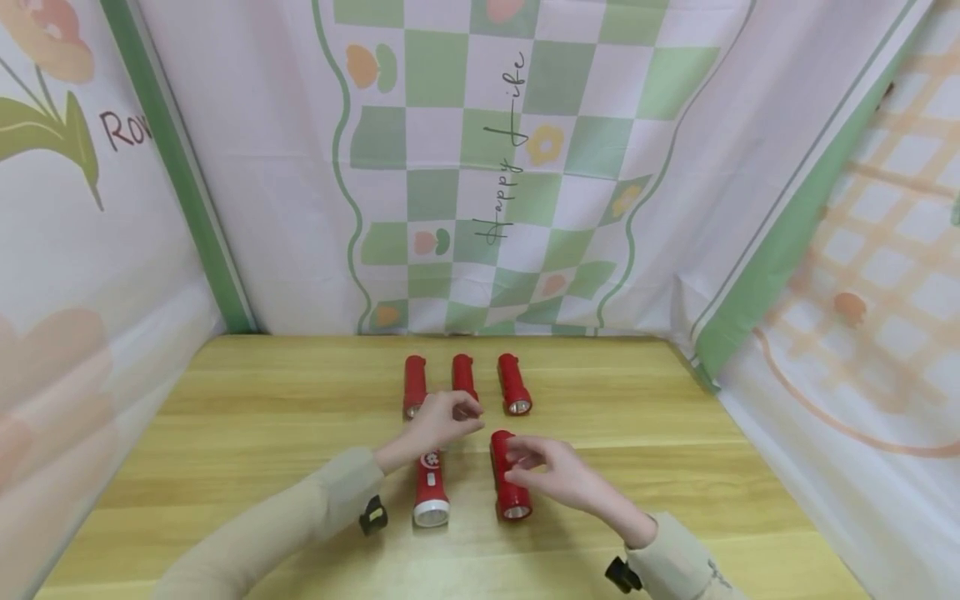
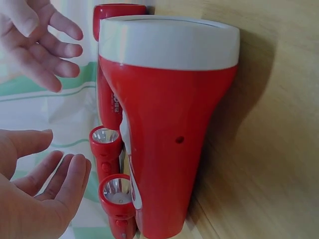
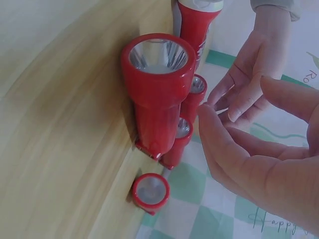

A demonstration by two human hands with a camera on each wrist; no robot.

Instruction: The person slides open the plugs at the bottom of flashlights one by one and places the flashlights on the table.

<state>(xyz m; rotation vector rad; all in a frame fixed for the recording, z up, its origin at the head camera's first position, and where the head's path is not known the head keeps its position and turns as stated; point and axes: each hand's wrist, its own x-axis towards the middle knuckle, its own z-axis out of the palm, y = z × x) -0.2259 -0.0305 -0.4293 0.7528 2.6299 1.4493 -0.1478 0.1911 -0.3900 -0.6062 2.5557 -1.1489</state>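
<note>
Two flashlights lie in the front row: a red one with a white head ring, close below my left hand, and an all-red one beside my right hand. The left hand hovers with loosely bent fingers and nothing between them; it covers part of the back row in the head view. Above the all-red flashlight, the right hand keeps thumb and fingers apart, also holding nothing. The white-ringed flashlight fills the middle of the left wrist view, apart from the left hand.
Three smaller red flashlights stand in a back row: a left one, a middle one and a right one. They lie on a wooden table. Behind it hangs a checkered curtain, with printed cloth on both sides.
</note>
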